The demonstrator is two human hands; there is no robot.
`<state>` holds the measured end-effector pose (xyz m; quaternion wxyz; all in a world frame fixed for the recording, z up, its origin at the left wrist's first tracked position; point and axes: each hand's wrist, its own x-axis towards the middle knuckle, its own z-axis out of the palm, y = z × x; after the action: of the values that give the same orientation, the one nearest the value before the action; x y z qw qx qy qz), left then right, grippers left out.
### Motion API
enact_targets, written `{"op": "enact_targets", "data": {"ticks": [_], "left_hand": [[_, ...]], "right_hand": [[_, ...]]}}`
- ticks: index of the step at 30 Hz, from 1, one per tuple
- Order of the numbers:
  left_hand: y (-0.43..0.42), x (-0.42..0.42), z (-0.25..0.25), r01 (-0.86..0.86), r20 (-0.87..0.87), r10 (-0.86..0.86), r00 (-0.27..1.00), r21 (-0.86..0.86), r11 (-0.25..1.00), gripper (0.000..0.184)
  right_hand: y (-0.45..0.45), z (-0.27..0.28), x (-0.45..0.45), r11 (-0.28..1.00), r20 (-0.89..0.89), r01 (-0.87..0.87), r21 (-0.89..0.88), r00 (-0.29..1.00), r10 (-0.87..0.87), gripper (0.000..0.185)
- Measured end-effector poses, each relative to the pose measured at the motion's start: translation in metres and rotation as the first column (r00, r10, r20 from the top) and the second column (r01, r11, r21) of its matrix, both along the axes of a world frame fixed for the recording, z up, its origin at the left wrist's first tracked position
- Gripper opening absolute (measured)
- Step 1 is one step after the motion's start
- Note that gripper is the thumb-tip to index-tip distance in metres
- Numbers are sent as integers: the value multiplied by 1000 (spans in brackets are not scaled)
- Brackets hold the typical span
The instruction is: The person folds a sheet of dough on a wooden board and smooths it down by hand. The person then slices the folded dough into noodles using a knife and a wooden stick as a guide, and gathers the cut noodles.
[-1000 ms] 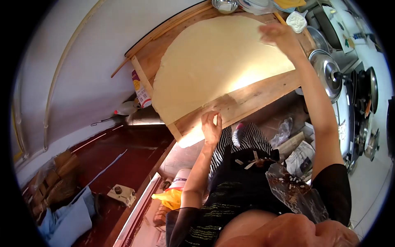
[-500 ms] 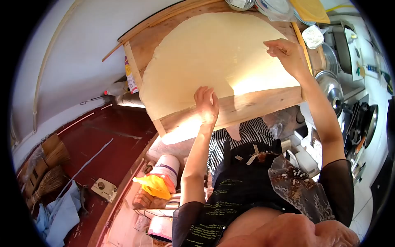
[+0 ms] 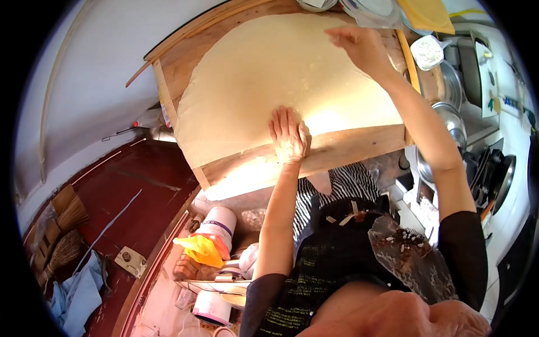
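the dough sheet (image 3: pixel 241 78) is occupying the upper centre of the frame, lying flat on the wooden counter (image 3: pixel 359 140). its curved rim is facing the top of the frame; its straight edge is facing the person and is rising slightly from lower left to right. the long axis is running roughly parallel to that straight edge.

the left hand (image 3: pixel 289 135) is lying palm down across the straight edge, near its midpoint, with the fingers extended and close together; they are pointing toward the top of the frame, onto the dough, and holding nothing visible. the right hand (image 3: pixel 359 50) is reaching over the upper right of the sheet, its fingertips pointing left. its fingers are partly curled; whether they are gripping or touching the dough cannot be told from this view. of the two hands, the left is nearer the straight edge, and the right is nearer the upper-right rim.

markings: the black top (image 3: pixel 281 306) is carrying rows of yellow-green print, too small to read. the lower white pail (image 3: pixel 210 306), at lower left, is showing a pink band and faint print, not legible. the upper white bucket (image 3: pixel 218 222) is bearing a dark band; no brand is readable.
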<state>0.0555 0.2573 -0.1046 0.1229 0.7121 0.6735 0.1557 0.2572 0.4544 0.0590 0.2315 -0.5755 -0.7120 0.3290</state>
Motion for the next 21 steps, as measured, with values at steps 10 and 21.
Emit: {"op": "enact_targets", "data": {"ticks": [10,21], "left_hand": [[6,-18,-2,-8,15,8,1000,12,1000,56],[5,-9,-2,-7,-52,7,999,-12,1000,58]], "right_hand": [[-12,3,44,992,109,118,-49,988,-112,22],[-103,1,62,911,-92,274,-309,944,-316,27]]}}
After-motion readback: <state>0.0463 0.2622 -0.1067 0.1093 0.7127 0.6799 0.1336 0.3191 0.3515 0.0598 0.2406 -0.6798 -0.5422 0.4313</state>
